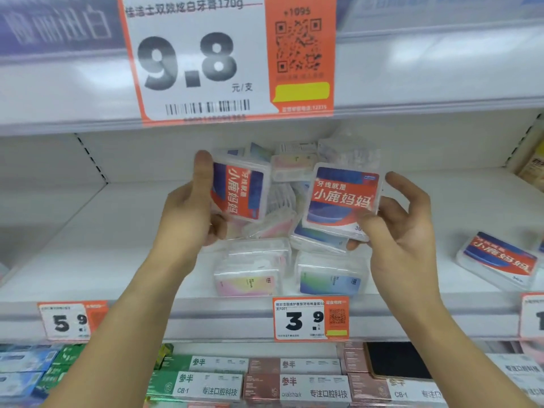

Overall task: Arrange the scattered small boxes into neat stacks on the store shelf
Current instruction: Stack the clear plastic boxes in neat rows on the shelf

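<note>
My left hand [188, 210] grips a clear plastic box with a red and blue label [240, 191], turned on its side above the white shelf [103, 245]. My right hand [397, 231] pinches a second red-and-blue box [343, 198] by its lower right corner, label facing me. Behind and below them lies a jumbled pile of clear boxes [282, 172]. Two boxes stand at the shelf front, one with a pink label [250, 269] and one with a green-blue label [331, 275]. Another red-and-blue box [497, 260] lies flat at the right.
A large 9.8 price tag [223, 57] hangs from the shelf above. Price tags 5.9 [69, 320] and 3.9 [309, 319] sit on the shelf's front rail. Toothpaste cartons [265, 378] fill the shelf below. A yellowish package [532, 169] stands at the far right.
</note>
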Action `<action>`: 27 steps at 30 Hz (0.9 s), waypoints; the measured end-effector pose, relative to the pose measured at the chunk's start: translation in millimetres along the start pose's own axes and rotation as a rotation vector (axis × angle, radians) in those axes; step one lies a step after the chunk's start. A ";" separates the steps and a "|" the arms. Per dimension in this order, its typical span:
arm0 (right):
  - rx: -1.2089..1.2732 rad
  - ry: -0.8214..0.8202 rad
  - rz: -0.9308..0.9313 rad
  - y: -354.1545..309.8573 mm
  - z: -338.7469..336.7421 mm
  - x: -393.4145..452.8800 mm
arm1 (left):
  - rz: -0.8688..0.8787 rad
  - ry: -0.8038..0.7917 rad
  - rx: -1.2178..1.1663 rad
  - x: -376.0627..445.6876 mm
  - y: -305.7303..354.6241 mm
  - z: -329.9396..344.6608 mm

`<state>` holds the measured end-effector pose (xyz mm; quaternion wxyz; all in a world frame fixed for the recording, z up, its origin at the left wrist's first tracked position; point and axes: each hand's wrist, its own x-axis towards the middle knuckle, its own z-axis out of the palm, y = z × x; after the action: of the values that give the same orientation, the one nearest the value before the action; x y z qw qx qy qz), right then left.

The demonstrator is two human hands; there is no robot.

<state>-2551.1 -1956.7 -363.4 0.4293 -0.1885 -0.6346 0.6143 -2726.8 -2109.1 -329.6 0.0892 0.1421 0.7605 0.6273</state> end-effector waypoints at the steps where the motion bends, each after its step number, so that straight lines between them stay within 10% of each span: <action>1: -0.007 0.007 0.002 -0.2 -0.3 -0.7 | 0.063 -0.011 0.090 -7.4 2.0 4.8; 9: -0.192 0.079 -0.015 -3.6 -32.8 4.6 | 0.284 -0.114 0.186 -35.4 2.8 49.3; 15: -0.404 0.421 0.002 -8.5 -126.8 12.7 | 0.318 -0.232 0.159 -63.9 29.5 141.1; 21: -0.599 0.527 0.144 1.5 -206.2 19.3 | 0.111 -0.489 0.008 -88.5 26.3 258.7; 27: -0.924 0.496 0.141 10.2 -230.7 25.9 | 0.342 -0.490 0.441 -100.5 -1.6 308.7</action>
<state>-2389.5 -1792.5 -393.3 0.3964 -0.5401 -0.7043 0.2347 -2535.3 -1855.6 -396.3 0.1296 0.4290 0.7986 0.4017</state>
